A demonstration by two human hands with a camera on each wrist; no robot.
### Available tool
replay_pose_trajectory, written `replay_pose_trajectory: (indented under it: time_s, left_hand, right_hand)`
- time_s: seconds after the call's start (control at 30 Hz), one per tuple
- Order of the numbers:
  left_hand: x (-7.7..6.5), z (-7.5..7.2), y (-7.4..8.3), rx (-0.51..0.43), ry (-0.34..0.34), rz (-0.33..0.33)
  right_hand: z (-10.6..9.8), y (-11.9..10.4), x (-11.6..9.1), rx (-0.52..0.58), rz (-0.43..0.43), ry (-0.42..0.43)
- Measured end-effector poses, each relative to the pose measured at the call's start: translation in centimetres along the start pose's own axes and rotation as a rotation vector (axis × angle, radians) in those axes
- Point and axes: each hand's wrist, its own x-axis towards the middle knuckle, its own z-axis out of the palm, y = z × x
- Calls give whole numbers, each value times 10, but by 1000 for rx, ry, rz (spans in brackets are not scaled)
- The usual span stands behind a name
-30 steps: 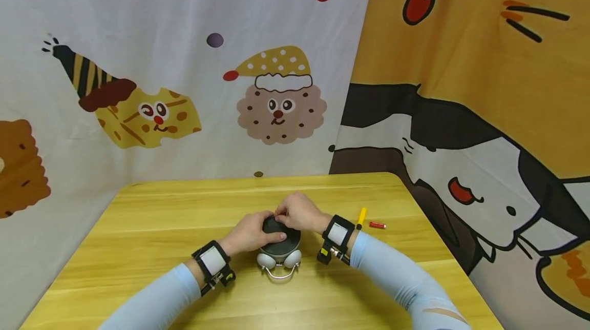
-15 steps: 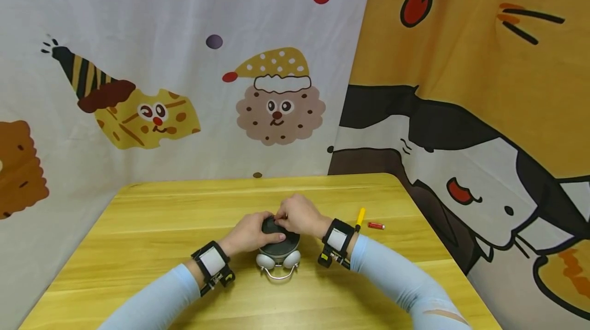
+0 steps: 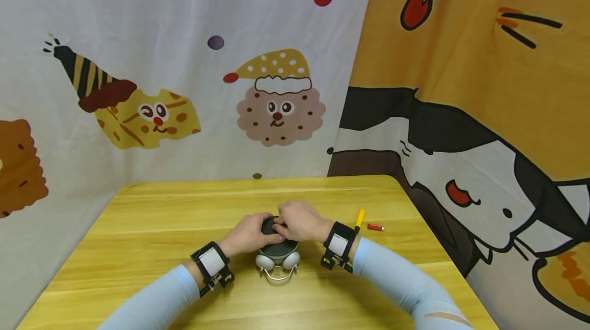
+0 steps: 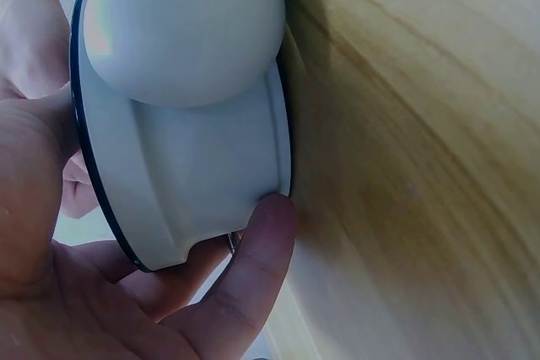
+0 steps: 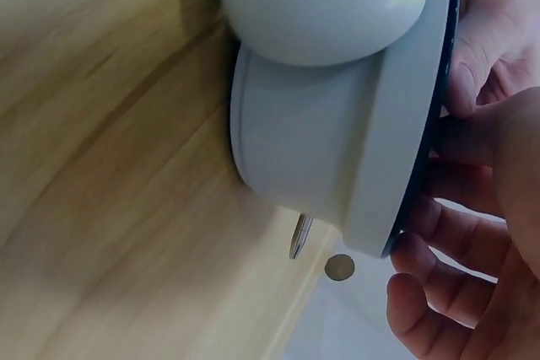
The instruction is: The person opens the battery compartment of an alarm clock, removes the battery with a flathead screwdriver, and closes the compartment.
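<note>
A white twin-bell alarm clock (image 3: 269,227) lies face down on the table, its dark back upward and its bells and handle toward me. My left hand (image 3: 246,234) grips its left side, the thumb over the back. In the left wrist view a fingertip presses low on the white case (image 4: 194,166). My right hand (image 3: 301,221) is bent over the back from the right. Its thumb and fingers touch there, while the right wrist view shows the other fingers (image 5: 456,233) curled by the dark rim. Anything between the right fingertips is hidden.
A thin yellow tool with a dark end (image 3: 360,217) lies beyond my right wrist, with a red battery (image 3: 375,227) beside it. The wooden table (image 3: 152,217) ends at a printed cloth (image 3: 175,161) behind and to the right.
The right hand has lowered slightly toward me, and its thumb now lies farther down over the clock's back. The left hand keeps its hold on the clock.
</note>
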Motion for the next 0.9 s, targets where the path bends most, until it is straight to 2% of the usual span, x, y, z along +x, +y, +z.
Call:
replay_pose_trajectory:
  time_s: [0.13,0.53,0.77,0.9]
  left_hand:
    - [0,1,-1,-5,-6,-6]
    - [1,1,1,12,-28,-15]
    - [-2,-1,4,105,-8,15]
    - [-7,-2,6,183,29,44]
  right_hand:
    - [0,0,-4,1,-4,-12]
    - [4,3,-23,32,0,29]
    - [-1,3,-35,36,8,13]
    - [-5,2,-44,36,1,9]
